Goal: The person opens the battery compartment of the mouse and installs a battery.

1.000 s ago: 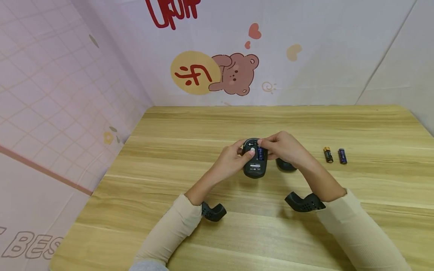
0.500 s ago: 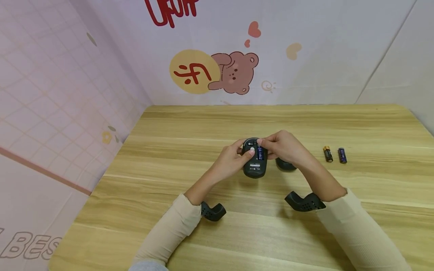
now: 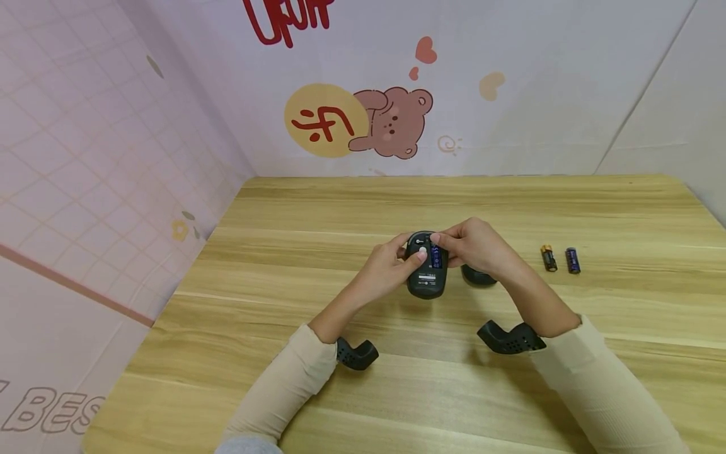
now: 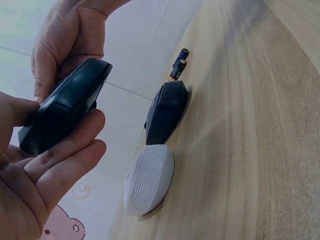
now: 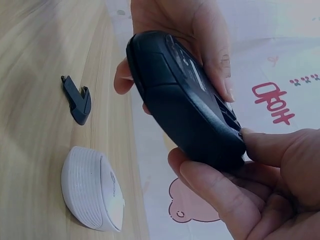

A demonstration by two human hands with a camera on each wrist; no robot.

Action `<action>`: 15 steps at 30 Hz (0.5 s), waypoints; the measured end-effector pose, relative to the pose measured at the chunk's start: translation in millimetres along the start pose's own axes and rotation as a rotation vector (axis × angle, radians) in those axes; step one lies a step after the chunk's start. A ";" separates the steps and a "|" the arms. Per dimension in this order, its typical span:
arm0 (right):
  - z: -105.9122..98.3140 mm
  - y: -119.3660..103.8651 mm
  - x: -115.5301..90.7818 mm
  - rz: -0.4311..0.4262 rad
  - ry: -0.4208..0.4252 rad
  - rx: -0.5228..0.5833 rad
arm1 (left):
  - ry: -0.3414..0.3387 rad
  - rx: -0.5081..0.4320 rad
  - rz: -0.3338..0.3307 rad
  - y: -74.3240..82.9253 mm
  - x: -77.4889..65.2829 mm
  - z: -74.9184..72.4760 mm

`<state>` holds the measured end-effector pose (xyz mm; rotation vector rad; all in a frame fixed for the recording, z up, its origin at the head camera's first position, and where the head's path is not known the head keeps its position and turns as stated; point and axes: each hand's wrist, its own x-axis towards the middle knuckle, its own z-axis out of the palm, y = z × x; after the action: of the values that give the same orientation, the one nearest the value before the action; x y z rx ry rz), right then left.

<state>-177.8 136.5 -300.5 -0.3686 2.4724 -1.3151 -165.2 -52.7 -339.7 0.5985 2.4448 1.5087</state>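
the left hand (image 3: 387, 270) grips a dark mouse (image 3: 426, 287) narrowly, thumb across its underside, probably keeping that face steady and up for the right hand (image 3: 479, 247), which pinches the far edge beside the battery slot (image 3: 436, 256) (a blue label shows inside). past the right hand's wrist side sits another dark mouse (image 3: 479, 277), partly hidden; farther right, a gold-topped battery (image 3: 548, 258) and a blue battery (image 3: 573, 261) lie apart, seemingly within easy reach.

Outlined "BES" (image 3: 55, 410) on left wall (image 3: 85, 208), red character (image 3: 326, 125) on yellow disc (image 3: 334, 98), label (image 3: 426, 277) on black mouse (image 3: 418, 268) too small to read
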 end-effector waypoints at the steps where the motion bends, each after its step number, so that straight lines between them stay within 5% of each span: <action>1: 0.0 -0.2 0.0 0.000 -0.001 -0.003 | 0.000 0.000 0.000 0.2 0.0 0.1; 15: 0.5 1.3 0.0 -0.020 -0.039 -0.011 | -0.012 -0.012 -0.016 -1.8 1.1 1.2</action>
<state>-177.8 136.8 -301.8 -0.4193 2.4513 -1.2901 -166.2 -52.0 -341.8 0.5831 2.4242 1.5084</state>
